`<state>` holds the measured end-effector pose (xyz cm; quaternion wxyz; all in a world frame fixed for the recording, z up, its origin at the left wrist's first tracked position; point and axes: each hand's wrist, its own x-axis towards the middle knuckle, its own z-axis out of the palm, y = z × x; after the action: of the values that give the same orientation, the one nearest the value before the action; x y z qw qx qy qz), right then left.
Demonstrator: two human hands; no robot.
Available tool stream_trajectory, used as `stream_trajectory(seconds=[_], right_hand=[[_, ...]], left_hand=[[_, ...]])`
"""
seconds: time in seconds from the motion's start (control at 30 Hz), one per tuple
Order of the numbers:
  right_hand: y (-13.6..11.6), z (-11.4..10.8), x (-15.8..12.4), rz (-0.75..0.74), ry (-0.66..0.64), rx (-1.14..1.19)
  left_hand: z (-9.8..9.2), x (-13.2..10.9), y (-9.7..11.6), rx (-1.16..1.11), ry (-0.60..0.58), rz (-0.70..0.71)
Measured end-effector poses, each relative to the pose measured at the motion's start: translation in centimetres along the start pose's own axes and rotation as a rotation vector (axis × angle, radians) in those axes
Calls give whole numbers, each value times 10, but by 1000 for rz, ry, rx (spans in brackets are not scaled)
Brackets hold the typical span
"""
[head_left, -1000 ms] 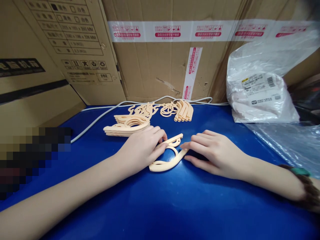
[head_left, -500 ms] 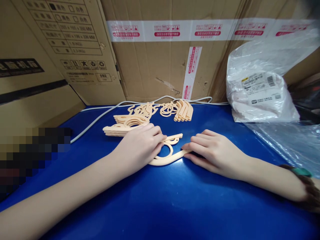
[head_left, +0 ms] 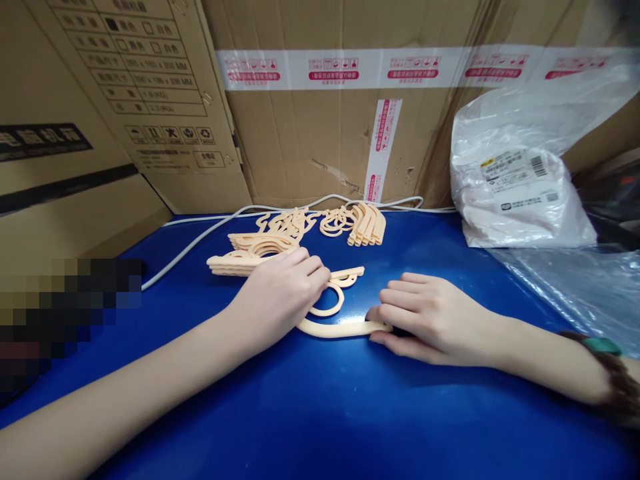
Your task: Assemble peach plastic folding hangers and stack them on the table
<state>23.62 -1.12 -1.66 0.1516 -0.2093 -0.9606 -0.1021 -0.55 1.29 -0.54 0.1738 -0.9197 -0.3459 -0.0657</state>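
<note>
A cream plastic folding clothes hanger lies on the blue tabletop between my hands. My left hand is closed around its middle and left part, which it mostly hides. A round ring and a short straight bar of the hanger stick out past those fingers. My right hand pinches the right end of the hanger's curved arm, thumb below and fingers above. Behind my left hand, several similar hanger pieces are stacked.
Farther back are loose hooks, rings and a bundle of curved arms. A white cable runs along the cardboard boxes. At the right stands a white plastic bag beside clear plastic sheeting.
My right hand has moved a little nearer to me, swinging the right end of the curved arm down and away from the ring. My left hand stays nearly in place.
</note>
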Motion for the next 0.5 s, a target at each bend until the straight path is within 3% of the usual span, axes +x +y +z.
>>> stream_trajectory(seconds=[0.1, 0.23, 0.37, 0.5], right_hand=[[0, 0, 0, 9, 4, -11], [0, -1, 1, 10, 6, -8], [0, 0, 1, 22, 11, 20], [0, -1, 1, 35, 2, 46]], left_hand=[[-6, 0, -3, -94, 107, -36], [-21, 2, -25, -138, 295, -242], [-31, 0, -72, -191, 288, -487], [-19, -9, -124, -511, 212, -563]])
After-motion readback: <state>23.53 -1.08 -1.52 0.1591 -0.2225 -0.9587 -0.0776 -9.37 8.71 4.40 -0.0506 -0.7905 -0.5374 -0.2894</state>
